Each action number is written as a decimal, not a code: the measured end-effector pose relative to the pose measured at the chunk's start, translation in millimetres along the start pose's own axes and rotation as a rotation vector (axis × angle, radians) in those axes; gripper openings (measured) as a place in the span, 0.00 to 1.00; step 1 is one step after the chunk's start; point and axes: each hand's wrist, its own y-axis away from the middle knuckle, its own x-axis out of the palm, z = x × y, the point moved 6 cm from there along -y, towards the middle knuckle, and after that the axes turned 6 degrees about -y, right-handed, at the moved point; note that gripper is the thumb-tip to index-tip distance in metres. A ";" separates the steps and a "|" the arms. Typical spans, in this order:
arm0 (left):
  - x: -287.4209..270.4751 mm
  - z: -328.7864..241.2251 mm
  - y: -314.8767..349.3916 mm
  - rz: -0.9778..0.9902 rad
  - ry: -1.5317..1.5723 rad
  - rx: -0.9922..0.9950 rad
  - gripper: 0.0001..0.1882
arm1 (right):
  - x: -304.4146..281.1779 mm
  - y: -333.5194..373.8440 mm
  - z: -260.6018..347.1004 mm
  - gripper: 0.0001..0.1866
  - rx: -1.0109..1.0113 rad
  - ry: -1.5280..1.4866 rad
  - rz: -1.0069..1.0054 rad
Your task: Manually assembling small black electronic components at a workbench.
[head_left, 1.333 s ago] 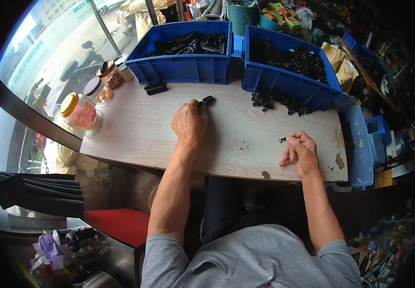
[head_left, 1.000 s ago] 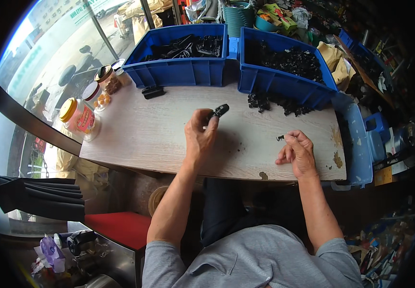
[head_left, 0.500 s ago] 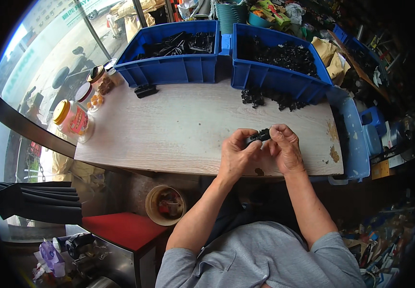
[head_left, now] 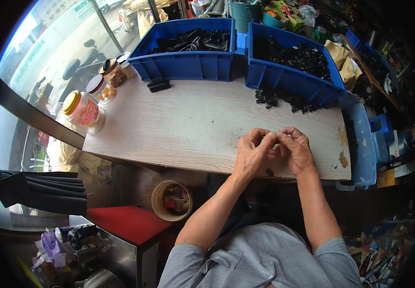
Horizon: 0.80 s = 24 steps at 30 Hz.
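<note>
Over the front edge of the wooden table [head_left: 178,129], my left hand [head_left: 251,152] and my right hand [head_left: 299,152] meet at the fingertips. Both have bent, pinching fingers. The small black plastic part that showed in my left hand a moment earlier is hidden by the fingers now. What my right fingertips pinch, if anything, cannot be made out. Beyond the hands, small black clips [head_left: 267,98] lie in a loose pile against the right blue bin [head_left: 289,82], which holds many similar pieces. Longer black parts fill the left blue bin [head_left: 188,67].
A few black parts [head_left: 159,86] lie before the left bin. Lidded jars, one yellow-topped [head_left: 72,102], line the table's left end by the window. Below stand a bucket [head_left: 154,204] and a red-topped cabinet [head_left: 126,224]. A light-blue tub [head_left: 361,163] adjoins the right edge.
The view has shifted, so the scene sits further right. My fingertips have come together, and the black part that showed between the hands is now covered.
</note>
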 end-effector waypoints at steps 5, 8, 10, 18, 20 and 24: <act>-2.5 1.2 -2.1 -0.059 0.003 0.008 0.09 | 6.7 3.1 3.4 0.07 0.000 0.059 -0.032; -5.3 3.4 -2.1 -0.082 0.046 -0.007 0.08 | 11.6 4.2 9.7 0.10 0.001 0.157 -0.074; -7.8 1.6 0.9 -0.130 0.105 -0.033 0.07 | 17.2 4.7 10.3 0.13 0.090 0.262 -0.054; -7.8 4.3 1.5 -0.033 0.123 -0.031 0.07 | 17.2 5.3 1.9 0.16 -0.065 0.317 -0.038; -8.2 9.8 0.7 0.005 0.125 -0.023 0.08 | 13.4 5.9 4.1 0.17 -0.104 0.302 -0.054; -52.3 -16.9 -10.2 -0.191 -0.522 0.402 0.16 | 10.5 12.1 6.6 0.17 -0.003 0.190 -0.072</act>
